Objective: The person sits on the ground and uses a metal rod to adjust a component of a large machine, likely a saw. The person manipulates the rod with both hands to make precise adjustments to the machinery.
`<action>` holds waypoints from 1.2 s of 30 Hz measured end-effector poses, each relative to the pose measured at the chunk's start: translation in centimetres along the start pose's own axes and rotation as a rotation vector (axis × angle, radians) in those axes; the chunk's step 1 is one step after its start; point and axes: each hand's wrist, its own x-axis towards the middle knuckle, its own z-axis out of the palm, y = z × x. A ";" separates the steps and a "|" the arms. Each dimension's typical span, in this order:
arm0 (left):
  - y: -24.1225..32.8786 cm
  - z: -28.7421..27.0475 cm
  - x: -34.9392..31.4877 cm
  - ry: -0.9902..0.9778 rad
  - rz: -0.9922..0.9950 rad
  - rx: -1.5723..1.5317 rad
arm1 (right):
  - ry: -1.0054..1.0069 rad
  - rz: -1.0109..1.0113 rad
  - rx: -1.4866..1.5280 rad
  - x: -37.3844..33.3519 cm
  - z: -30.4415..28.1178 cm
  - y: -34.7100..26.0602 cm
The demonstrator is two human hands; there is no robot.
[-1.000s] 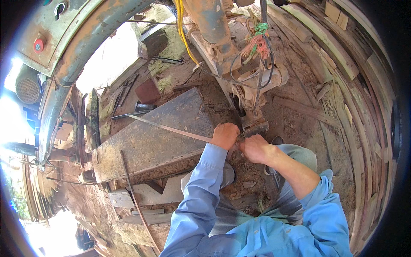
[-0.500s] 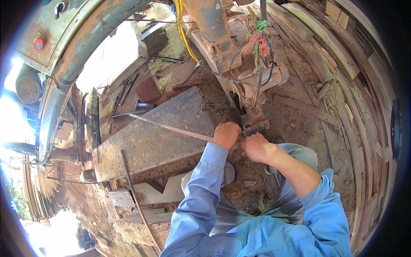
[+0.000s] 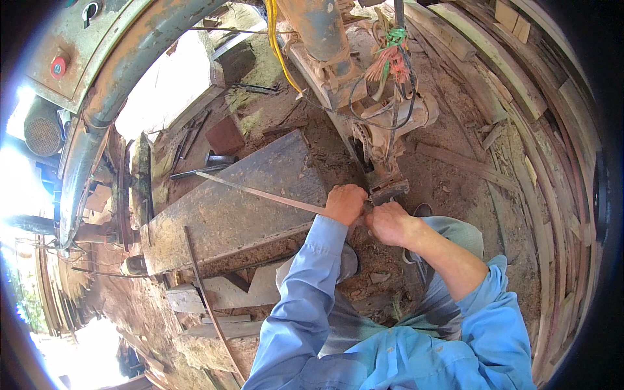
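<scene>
Barely shifted since the earlier frames, both hands have edged slightly to the right, and the near end of the long, thin, flat brownish strip (image 3: 260, 193) with them; its far end lies where it did. Bent at the wrist and back upward, the left hand (image 3: 345, 203) is curled into a fist where the strip runs in, seeming to clasp it; the right hand (image 3: 389, 223) sits just beside it, fingers bent inward, its grip hidden, so I cannot tell what it holds. From the left hand the strip slants away leftward, crossing above the broad, tapering, dust-streaked brown slab (image 3: 240, 195); its tip reaches past the slab's far edge. Just beyond the hands stands a rusty, dirt-caked metal machine part (image 3: 389, 185), with frayed pink and green strands (image 3: 391, 62) tied above; reddish-brown, crumbly soil (image 3: 448, 179) spreads beneath, and long, rough-sawn wooden planks (image 3: 500, 62) lie along the right.
</scene>
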 end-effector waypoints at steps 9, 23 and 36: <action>-0.1 0.3 -0.1 0.006 0.000 0.022 | 0.012 0.002 0.001 0.0 0.2 -0.1; 0.1 0.1 -0.1 -0.009 -0.020 0.014 | 0.007 0.000 0.008 0.0 0.5 -0.1; 0.4 0.2 -0.3 0.021 -0.003 -0.007 | 0.029 0.018 0.044 -0.3 0.7 0.0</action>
